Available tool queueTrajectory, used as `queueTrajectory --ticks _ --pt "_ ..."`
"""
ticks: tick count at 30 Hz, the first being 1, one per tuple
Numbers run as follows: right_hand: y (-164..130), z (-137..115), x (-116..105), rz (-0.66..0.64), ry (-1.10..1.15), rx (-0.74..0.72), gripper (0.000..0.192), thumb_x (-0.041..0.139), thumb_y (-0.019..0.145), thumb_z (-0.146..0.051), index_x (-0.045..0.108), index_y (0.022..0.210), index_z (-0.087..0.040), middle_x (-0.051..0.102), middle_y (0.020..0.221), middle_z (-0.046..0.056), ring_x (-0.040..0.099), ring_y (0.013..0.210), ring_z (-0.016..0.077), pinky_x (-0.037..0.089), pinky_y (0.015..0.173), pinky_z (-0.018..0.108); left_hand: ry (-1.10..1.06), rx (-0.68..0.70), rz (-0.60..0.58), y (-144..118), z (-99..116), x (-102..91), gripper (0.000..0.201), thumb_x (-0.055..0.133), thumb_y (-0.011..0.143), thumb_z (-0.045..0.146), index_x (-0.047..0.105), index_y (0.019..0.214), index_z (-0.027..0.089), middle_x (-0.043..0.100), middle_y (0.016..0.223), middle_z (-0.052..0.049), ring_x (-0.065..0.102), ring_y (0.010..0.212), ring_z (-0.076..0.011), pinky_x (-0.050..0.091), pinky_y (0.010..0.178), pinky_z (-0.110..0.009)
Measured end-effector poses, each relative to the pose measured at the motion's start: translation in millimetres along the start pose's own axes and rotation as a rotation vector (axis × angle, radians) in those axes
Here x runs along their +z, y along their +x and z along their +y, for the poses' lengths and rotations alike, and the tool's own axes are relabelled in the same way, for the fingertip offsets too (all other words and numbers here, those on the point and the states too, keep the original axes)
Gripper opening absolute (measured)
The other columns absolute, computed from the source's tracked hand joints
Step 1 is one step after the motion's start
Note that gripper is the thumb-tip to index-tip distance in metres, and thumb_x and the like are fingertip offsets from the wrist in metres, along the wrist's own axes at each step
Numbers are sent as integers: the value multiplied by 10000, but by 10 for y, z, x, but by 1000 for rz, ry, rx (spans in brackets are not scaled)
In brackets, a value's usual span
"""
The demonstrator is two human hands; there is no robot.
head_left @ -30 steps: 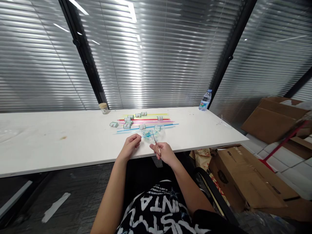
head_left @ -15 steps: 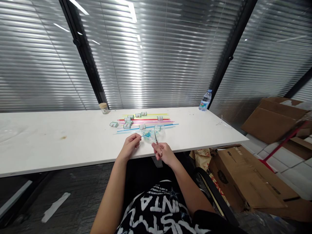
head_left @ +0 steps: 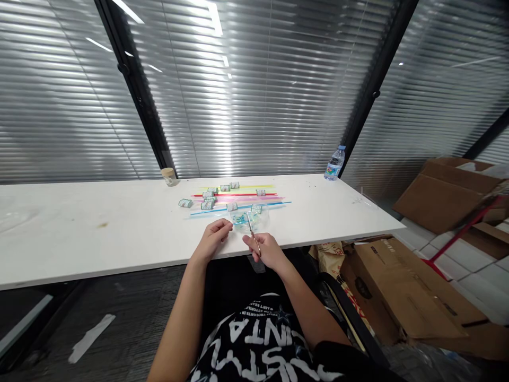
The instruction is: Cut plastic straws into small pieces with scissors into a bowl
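Note:
My left hand (head_left: 215, 237) pinches a short blue straw piece at the near edge of the white table (head_left: 119, 228). My right hand (head_left: 265, 249) grips small scissors (head_left: 251, 228) whose blades point up over a clear shallow bowl (head_left: 249, 218) holding several cut blue bits. Behind the bowl lie long coloured straws (head_left: 238, 199) in yellow, red, pink and blue, with several small teal-and-white wrapped packets (head_left: 208, 201) scattered among them.
A small jar with a tan lid (head_left: 169, 176) stands at the back by the window frame. A water bottle (head_left: 334, 163) stands at the table's far right. Cardboard boxes (head_left: 401, 286) crowd the floor to the right. A strip of tape (head_left: 90, 337) lies on the carpet.
The scissors have tilted slightly and shifted left over the bowl. My left hand has edged a little to the right toward them. Everything on the table stays where it was.

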State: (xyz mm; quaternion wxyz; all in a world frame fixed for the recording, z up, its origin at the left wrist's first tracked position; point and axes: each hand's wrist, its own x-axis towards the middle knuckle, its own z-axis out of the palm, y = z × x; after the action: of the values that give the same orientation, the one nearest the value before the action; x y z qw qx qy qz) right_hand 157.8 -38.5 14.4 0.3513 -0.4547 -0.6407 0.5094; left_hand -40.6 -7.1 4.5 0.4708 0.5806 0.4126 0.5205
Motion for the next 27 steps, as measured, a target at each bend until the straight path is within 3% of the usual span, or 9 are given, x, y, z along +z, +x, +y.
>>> queueTrajectory --ticks 27 --pt "25 32 6 61 -14 -8 541 563 798 -660 465 539 -196 467 390 -32 433 419 106 337 519 247 20 -3 25 13 2 13 294 670 772 443 590 705 168 415 588 47 355 529 -80 270 519 -215"
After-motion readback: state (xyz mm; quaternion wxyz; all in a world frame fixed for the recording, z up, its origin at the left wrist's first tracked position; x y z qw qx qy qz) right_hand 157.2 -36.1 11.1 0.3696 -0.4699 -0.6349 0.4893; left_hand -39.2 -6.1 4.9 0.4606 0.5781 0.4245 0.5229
